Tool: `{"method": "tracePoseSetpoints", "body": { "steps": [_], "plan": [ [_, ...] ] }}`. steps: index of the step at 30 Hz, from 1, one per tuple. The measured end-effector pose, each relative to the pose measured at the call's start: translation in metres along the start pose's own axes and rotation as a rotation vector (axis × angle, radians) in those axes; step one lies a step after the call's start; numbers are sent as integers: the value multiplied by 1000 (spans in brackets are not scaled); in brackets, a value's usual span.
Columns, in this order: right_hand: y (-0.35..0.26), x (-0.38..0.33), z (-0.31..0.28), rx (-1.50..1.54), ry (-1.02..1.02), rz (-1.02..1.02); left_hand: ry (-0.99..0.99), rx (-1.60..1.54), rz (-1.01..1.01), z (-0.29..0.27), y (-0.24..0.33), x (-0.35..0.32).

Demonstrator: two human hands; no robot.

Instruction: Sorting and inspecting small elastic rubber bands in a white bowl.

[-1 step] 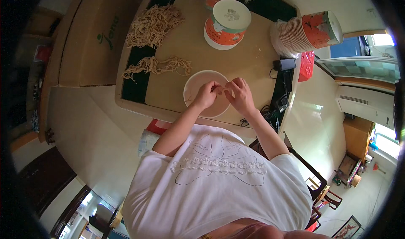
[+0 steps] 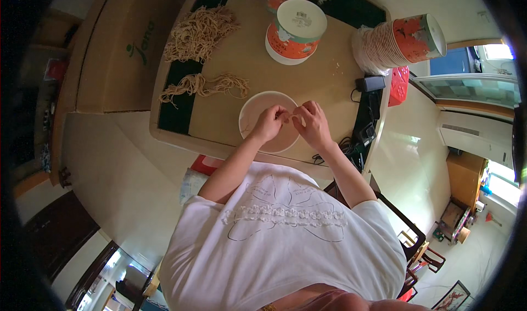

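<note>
An empty round paper bowl (image 2: 253, 109), pale inside, stands near the front edge of a cardboard sheet (image 2: 324, 86) laid on the table. My left hand (image 2: 269, 124) and my right hand (image 2: 313, 125) meet fingertip to fingertip just above the bowl. Between the fingers they pinch a small pale piece (image 2: 289, 115), too small to identify. Both forearms come up from my white shirt at the lower edge.
Two heaps of dry tan noodles (image 2: 204, 32) (image 2: 203, 85) lie at the left. A lidded orange-and-white tub (image 2: 293, 31) stands behind the bowl. A stack of paper bowls (image 2: 401, 42) lies on its side. A black adapter (image 2: 372, 83) with cables, a red basket (image 2: 399, 85) and a cardboard box (image 2: 118, 47) are nearby.
</note>
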State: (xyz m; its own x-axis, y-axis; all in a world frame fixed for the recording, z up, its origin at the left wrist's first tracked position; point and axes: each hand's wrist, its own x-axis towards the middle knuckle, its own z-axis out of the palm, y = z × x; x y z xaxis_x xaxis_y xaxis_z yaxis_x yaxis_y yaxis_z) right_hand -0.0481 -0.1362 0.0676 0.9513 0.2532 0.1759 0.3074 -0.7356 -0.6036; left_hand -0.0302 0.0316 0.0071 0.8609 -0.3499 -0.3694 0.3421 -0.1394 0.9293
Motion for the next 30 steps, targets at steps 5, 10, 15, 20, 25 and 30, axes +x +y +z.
{"method": "tracePoseSetpoints", "body": {
  "steps": [5,10,15,20,25,30],
  "plan": [
    [-1,0,1,42,40,12,-2,-49,-32,2,3,-1],
    [-1,-3,0,42,55,37,-13,6,1,3,10,-4],
    [-1,-9,4,89,93,75,35,86,61,4,8,-3],
    [2,-15,7,138,101,151,50,95,64,6,8,-5],
    [0,-13,5,207,112,217,81,65,135,7,5,-5],
    [2,-12,4,215,112,217,84,42,145,6,2,-3]
  ]
}}
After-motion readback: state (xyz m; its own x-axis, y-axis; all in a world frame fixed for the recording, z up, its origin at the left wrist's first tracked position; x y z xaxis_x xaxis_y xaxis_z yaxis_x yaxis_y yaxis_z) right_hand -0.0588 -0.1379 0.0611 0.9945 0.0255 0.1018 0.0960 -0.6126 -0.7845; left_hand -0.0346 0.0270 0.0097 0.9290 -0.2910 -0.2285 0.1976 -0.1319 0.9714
